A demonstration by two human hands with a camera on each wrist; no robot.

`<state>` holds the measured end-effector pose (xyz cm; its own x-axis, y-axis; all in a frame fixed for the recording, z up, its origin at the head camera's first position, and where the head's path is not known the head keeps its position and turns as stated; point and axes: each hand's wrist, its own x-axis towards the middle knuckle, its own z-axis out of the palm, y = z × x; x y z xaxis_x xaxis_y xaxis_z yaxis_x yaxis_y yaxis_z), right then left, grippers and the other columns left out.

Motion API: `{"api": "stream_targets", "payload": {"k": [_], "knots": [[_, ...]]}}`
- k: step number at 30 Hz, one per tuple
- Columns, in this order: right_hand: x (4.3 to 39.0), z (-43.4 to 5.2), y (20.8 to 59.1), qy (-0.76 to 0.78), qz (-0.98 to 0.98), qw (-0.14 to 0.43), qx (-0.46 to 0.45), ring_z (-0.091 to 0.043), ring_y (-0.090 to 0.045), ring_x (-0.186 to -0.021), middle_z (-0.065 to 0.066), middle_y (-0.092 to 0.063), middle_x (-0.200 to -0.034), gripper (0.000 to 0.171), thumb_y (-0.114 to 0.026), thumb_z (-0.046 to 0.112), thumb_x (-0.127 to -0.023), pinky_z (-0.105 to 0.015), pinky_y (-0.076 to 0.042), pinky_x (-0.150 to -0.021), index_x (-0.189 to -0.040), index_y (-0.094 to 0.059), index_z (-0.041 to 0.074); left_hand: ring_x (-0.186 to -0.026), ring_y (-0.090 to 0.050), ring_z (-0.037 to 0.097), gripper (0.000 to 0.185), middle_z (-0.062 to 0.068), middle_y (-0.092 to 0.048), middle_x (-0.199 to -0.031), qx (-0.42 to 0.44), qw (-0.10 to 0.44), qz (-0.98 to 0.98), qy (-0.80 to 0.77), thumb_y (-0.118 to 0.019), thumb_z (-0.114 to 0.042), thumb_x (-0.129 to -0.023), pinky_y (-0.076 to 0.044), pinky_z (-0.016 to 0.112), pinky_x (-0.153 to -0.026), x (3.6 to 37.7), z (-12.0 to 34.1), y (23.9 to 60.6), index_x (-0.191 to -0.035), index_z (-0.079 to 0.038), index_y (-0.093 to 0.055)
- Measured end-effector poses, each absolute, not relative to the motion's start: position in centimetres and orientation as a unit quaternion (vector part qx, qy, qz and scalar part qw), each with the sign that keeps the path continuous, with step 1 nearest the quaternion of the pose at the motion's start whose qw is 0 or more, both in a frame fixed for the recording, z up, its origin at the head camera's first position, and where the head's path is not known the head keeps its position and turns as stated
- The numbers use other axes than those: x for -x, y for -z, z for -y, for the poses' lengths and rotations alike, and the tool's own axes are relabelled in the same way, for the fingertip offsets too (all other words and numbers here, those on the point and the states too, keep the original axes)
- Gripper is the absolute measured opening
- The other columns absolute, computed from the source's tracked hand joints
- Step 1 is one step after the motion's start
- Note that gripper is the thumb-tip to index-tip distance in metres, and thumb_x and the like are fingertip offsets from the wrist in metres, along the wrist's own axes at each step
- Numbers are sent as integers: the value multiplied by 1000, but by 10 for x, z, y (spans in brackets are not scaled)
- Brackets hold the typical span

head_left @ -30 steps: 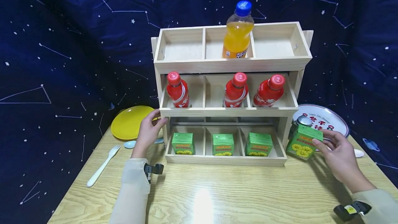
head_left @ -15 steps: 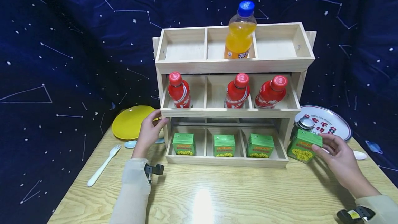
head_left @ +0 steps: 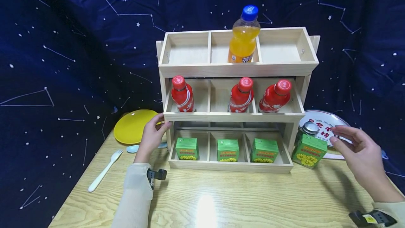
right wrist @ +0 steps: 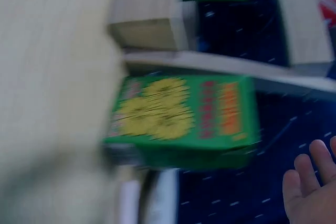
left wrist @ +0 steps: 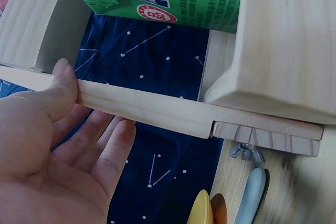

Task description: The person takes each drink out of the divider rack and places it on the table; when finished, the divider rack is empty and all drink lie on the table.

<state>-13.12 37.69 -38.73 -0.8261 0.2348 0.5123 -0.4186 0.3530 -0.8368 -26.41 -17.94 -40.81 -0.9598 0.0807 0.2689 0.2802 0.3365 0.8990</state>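
A three-tier wooden rack [head_left: 231,116] stands on the table. My left hand [head_left: 152,137] holds its left side post [left wrist: 152,111], thumb on one side and fingers on the other. My right hand [head_left: 360,154] hangs just right of a green drink carton [head_left: 309,151], fingers apart from it and slightly bent, holding nothing. This carton, printed with yellow flowers, stands on the table by the rack's right end; it blurs in the right wrist view. Similar green cartons [head_left: 228,150] fill the bottom tier, one per compartment. Red-capped bottles [head_left: 241,96] occupy the middle tier.
An orange drink bottle [head_left: 244,41] stands on the top tier. Behind the right carton are a metal-lidded jar [head_left: 310,128] and a white plate [head_left: 316,115]. At left lie a yellow plate [head_left: 133,126], a white fork [head_left: 105,170] and a blue spoon [head_left: 132,149].
My right hand has let go of the green carton and drawn back to the right; the carton stays beside the rack. My left hand keeps its hold on the post.
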Motion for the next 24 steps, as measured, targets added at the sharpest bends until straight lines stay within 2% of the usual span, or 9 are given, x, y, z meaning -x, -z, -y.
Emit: {"api": "stream_targets", "payload": {"k": [3,10,17,24], "knots": [[129,-367,364,-575,755,304,-84,-6,-62,-108,-1,-67,-118,38,-61,-18,-88,-10,-48,-87,-125,-55,-13,-116,-61,35,47,17,-56,-133,105,85,814,565,-65,-21,-97,-49,48,-99,267,181,412,-141,-9,-52],[130,-346,318,-470,816,322,-100,-8,-56,-115,1,-62,-127,43,-59,-14,-91,-8,-42,-93,-134,-53,-5,-116,-61,34,50,16,-56,-134,101,84,817,562,-66,-27,-96,-50,48,-98,265,180,413,-142,-11,-52],[143,-321,272,-526,770,323,-160,-15,-59,-115,-10,-63,-125,41,-59,-18,-88,-13,-45,-94,-128,-56,-9,-115,-61,35,49,16,-57,-133,104,88,816,561,-66,-25,-96,-50,48,-97,265,179,411,-141,-10,-53],[160,-294,231,-485,795,316,-182,-17,-57,-117,-11,-59,-130,44,-62,-11,-90,-13,-45,-95,-132,-55,-3,-114,-62,35,48,16,-58,-132,103,88,814,565,-66,-25,-96,-50,48,-98,267,180,412,-140,-11,-54]]}}
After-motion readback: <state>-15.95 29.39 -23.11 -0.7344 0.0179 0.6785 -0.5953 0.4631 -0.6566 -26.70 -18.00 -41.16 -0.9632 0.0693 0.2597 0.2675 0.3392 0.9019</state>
